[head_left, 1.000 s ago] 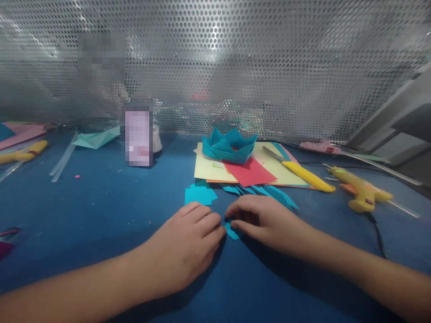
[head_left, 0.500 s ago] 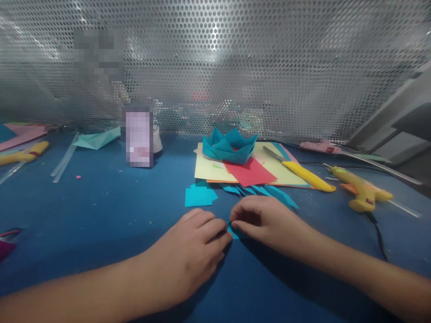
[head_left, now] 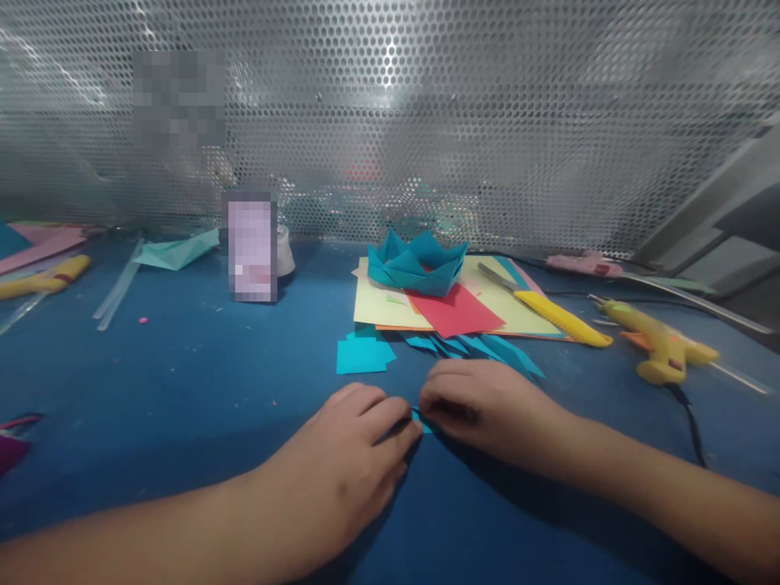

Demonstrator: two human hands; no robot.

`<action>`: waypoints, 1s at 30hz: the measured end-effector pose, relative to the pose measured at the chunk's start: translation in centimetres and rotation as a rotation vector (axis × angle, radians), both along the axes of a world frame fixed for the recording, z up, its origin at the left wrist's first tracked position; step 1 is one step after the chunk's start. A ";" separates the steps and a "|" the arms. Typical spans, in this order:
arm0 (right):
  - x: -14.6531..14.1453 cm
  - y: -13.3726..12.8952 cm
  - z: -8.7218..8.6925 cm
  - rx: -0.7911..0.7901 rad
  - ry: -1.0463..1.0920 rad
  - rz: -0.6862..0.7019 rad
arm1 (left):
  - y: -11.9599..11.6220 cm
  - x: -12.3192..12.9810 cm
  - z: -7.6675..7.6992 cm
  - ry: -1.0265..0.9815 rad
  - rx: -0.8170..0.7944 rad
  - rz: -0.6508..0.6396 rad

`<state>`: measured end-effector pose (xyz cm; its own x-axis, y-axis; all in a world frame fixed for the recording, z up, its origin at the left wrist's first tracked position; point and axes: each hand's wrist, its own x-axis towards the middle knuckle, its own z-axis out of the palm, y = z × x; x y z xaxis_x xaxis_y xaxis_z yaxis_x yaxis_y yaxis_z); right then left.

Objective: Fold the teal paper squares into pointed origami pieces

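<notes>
A small piece of blue paper (head_left: 425, 424) lies on the table between my hands, mostly covered by fingers. My left hand (head_left: 362, 459) presses its left side with bent fingertips. On the other side my right hand (head_left: 481, 402) is curled, thumb and fingertips pinched at the paper's upper edge. Just beyond are a small stack of blue paper squares (head_left: 361, 356) and several folded blue paper pieces (head_left: 487, 349). A blue folded-paper bowl shape with pointed rim (head_left: 418, 266) sits on coloured paper sheets (head_left: 390, 309), beside a red paper (head_left: 457, 310).
A yellow utility knife (head_left: 557, 315) rests on the sheets' right side. Farther right lies a yellow glue gun (head_left: 667, 345) with its cord. At the back left stand a blurred-out upright panel (head_left: 251, 252) and a white roll (head_left: 284, 252). A perforated metal screen (head_left: 390, 122) closes the back.
My right hand's fingers have curled in more, with the thumb tucked down, and the hand has shifted slightly. My left hand stays nearly in place on the blue paper.
</notes>
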<state>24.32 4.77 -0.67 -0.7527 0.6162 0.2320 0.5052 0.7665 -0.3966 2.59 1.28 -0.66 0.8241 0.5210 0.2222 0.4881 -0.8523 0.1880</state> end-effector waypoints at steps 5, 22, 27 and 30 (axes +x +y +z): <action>0.4 0.5 -0.1 0.039 -0.013 0.068 | 0.0 0.0 0.0 0.014 -0.014 0.010; 0.6 0.5 0.7 0.109 -0.151 0.134 | -0.2 0.0 0.3 -0.049 -0.006 0.027; 0.5 0.5 0.8 0.111 -0.168 0.141 | -0.1 0.1 0.4 -0.035 0.009 0.020; 0.5 0.5 1.0 0.105 -0.158 0.136 | -0.2 0.1 0.4 -0.039 0.011 0.023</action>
